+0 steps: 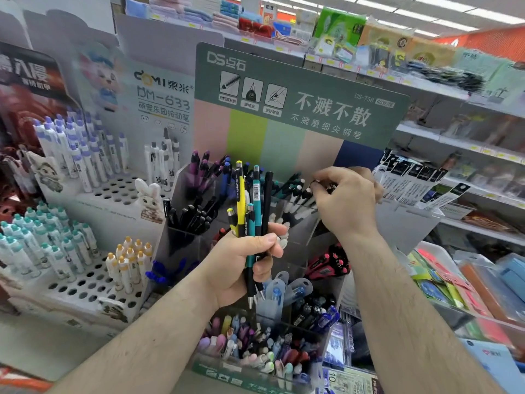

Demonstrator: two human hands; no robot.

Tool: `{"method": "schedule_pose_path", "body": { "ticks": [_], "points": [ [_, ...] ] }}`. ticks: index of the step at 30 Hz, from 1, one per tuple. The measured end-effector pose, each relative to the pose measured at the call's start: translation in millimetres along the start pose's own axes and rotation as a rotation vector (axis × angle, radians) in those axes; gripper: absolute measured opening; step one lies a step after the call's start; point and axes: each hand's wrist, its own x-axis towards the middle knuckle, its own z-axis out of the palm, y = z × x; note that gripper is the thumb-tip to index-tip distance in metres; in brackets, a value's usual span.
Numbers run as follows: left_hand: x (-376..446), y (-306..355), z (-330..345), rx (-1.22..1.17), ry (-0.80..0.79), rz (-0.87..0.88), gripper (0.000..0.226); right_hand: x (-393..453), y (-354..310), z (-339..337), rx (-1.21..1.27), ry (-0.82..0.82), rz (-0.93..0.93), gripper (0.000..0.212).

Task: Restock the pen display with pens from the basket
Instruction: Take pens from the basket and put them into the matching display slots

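Here a bundle of pens — light, stiff, slippery, best taken mid-barrel — is gripped by the left hand, while pens in the pen display's upper-right compartment are pinched by the right hand.

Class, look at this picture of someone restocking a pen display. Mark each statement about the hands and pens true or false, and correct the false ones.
1. The left hand grips a bundle of pens. True.
2. The bundle includes a yellow pen. True.
3. The right hand hangs idle, away from the display. False: it reaches into an upper compartment of the display, fingers among white-tipped pens.
4. The sign behind the pens is red. False: it is green with white lettering.
5. The bundle is held tips up. False: the tips point down.
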Motion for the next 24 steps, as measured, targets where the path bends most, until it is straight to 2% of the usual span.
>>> {"method": "schedule_pose_path", "body": {
  "ticks": [15, 17, 18, 20, 21, 22, 24],
  "points": [
    [-12, -6, 5, 0.007, -0.059, -0.076, 0.023, 14, -6, -11, -0.182, -0.175, -0.025, 0.021],
    [-13, -6, 5, 0.008, -0.053, -0.081, 0.026, 11, -8, -13, -0.246, -0.151, -0.046, 0.025],
    [-15, -6, 6, 0.005, -0.05, -0.083, 0.027, 6, -9, -15, -0.25, -0.077, -0.064, 0.026],
    [-16, -7, 5, 0.001, -0.049, -0.089, 0.028, -10, -18, -18, -0.08, 0.079, -0.046, 0.023],
    [-17, -8, 3, 0.005, -0.047, -0.095, 0.029, -19, -25, -18, 0.094, 0.084, 0.011, 0.017],
    [-18, -9, 2, 0.013, -0.044, -0.1, 0.029, -28, -34, -17, 0.264, 0.031, 0.079, 0.01],
    [-19, -10, 0, 0.031, -0.037, -0.115, 0.027, -47, -47, -12, 0.414, -0.115, 0.165, 0.018]
  ]
}}
